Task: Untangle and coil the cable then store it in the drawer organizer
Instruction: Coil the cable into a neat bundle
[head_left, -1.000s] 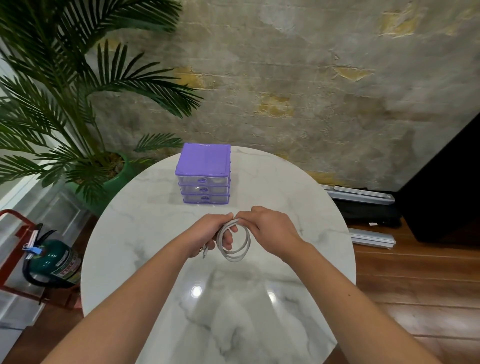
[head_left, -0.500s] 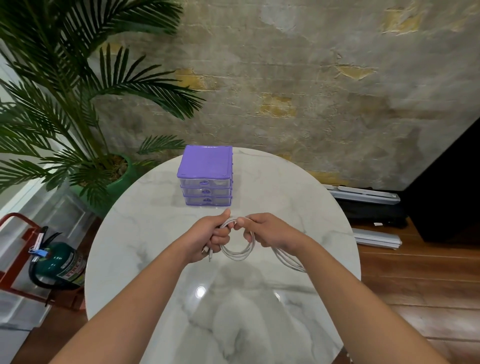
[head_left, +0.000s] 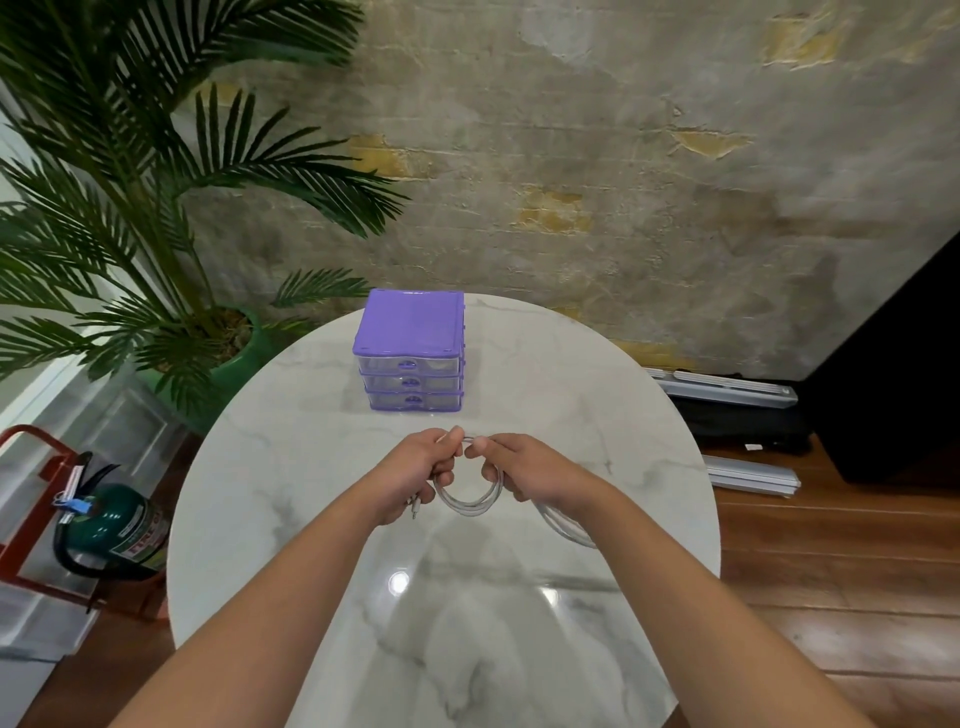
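A white cable (head_left: 470, 501) hangs in a small coil between my hands above the round marble table (head_left: 291, 467). My left hand (head_left: 415, 470) grips the coil's top and left side, and a plug end pokes out below its fingers. My right hand (head_left: 519, 465) pinches the coil's top right, and a loose length of cable trails from under its wrist to the right. The purple drawer organizer (head_left: 410, 351) stands beyond my hands at the table's far side, with its three clear drawers closed.
A potted palm (head_left: 156, 249) stands left of the table. A green fire extinguisher (head_left: 117, 525) in a red stand sits on the floor at the left. Grey bars and a black bag (head_left: 737, 410) lie on the wooden floor to the right.
A loose length of cable has dropped out to the right under my right wrist. Both hands have drawn close together at the top of the coil.
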